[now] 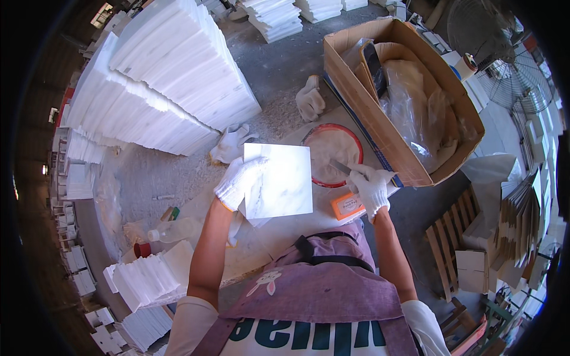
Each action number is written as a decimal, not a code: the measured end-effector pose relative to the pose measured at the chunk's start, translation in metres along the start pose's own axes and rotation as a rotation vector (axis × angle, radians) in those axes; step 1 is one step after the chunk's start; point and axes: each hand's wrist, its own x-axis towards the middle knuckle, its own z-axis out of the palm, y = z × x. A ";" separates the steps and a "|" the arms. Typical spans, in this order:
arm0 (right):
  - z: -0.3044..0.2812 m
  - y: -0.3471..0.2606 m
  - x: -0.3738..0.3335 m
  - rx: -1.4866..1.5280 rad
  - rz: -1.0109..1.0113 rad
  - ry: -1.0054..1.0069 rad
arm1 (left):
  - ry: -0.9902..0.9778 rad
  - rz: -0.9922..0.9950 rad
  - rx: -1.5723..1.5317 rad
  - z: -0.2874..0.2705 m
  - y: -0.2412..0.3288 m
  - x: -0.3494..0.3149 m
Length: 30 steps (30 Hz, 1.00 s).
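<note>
My left hand (240, 183), in a white knit glove, grips a square white marble tile (282, 187) with faint grey veins by its left side. In my right hand (372, 186), also gloved, is a scraper; its flat grey blade (339, 167) reaches over a red-rimmed round tub (360, 144) of pale powder or paste (329, 145). The handle is hidden in my fingers. An orange hand pad (347, 206) lies just below the tub, close to my right wrist. The tile hangs over the worktable (267, 236), left of the tub.
Tall stacks of white tiles (184, 65) stand at the far left, a smaller stack (151, 276) at the near left. Loose white gloves (310, 99) lie beyond the tub. A cardboard box (404, 104) with plastic sheeting is at the right. A clear bottle (172, 230) lies left.
</note>
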 end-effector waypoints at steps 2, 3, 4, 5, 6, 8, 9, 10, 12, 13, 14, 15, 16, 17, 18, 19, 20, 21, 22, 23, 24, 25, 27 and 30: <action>-0.002 -0.007 -0.002 0.139 -0.015 -0.016 | -0.010 -0.068 -0.008 0.001 0.005 0.003; 0.001 -0.013 -0.004 0.124 -0.047 -0.006 | -0.015 -0.101 -0.013 0.001 0.007 0.004; 0.006 -0.021 -0.008 0.110 -0.079 0.003 | -0.020 -0.092 -0.047 0.001 0.006 0.006; 0.012 -0.030 -0.012 0.097 -0.113 0.018 | -0.031 -0.082 -0.079 0.001 0.005 0.008; 0.017 -0.036 -0.014 0.058 -0.155 0.016 | -0.041 -0.071 -0.111 0.002 0.006 0.009; 0.017 -0.029 -0.009 -0.102 -0.288 0.087 | -0.059 -0.090 -0.004 0.006 0.015 0.015; 0.017 -0.026 -0.008 -0.183 -0.353 0.122 | -0.066 -0.099 0.048 0.009 0.021 0.016; 0.014 -0.025 -0.009 -0.156 -0.277 0.153 | -0.049 -0.091 0.058 0.014 0.027 0.014; 0.008 -0.022 -0.012 -0.155 -0.262 0.182 | -0.013 -0.077 0.074 0.033 0.050 0.005; 0.003 -0.019 -0.014 -0.154 -0.254 0.200 | -0.036 -0.035 0.270 0.041 0.066 -0.001; -0.003 -0.002 -0.008 -0.213 -0.283 0.222 | -0.063 0.009 0.470 0.051 0.086 -0.009; -0.003 0.000 -0.009 -0.248 -0.287 0.240 | -0.086 0.055 0.667 0.055 0.094 -0.013; -0.004 0.001 -0.010 -0.285 -0.291 0.259 | -0.113 0.266 0.967 0.051 0.091 -0.017; -0.003 0.001 -0.011 -0.321 -0.296 0.269 | -0.092 0.403 1.111 0.055 0.092 -0.028; -0.005 0.002 -0.011 -0.389 -0.327 0.280 | -0.083 0.548 1.250 0.063 0.094 -0.037; -0.006 0.005 -0.009 -0.458 -0.357 0.292 | -0.072 0.697 1.386 0.067 0.096 -0.040; -0.006 0.005 -0.008 -0.522 -0.389 0.296 | -0.094 0.852 1.534 0.063 0.093 -0.041; -0.006 0.004 -0.009 -0.503 -0.372 0.259 | -0.101 0.921 1.620 0.059 0.090 -0.041; -0.005 0.002 -0.009 -0.484 -0.355 0.221 | -0.108 0.991 1.704 0.057 0.087 -0.041; -0.005 0.001 -0.010 -0.468 -0.339 0.186 | -0.115 1.066 1.784 0.055 0.085 -0.040; -0.005 0.004 -0.008 -0.466 -0.352 0.194 | -0.131 1.072 1.799 0.055 0.086 -0.039; -0.004 0.011 -0.005 -0.464 -0.364 0.200 | -0.130 1.086 1.795 0.052 0.082 -0.036; -0.004 0.018 -0.001 -0.363 -0.289 0.162 | -0.123 1.110 1.789 0.045 0.073 -0.030; -0.006 0.015 -0.001 -0.048 -0.080 0.045 | -0.191 1.101 1.867 0.046 0.072 -0.027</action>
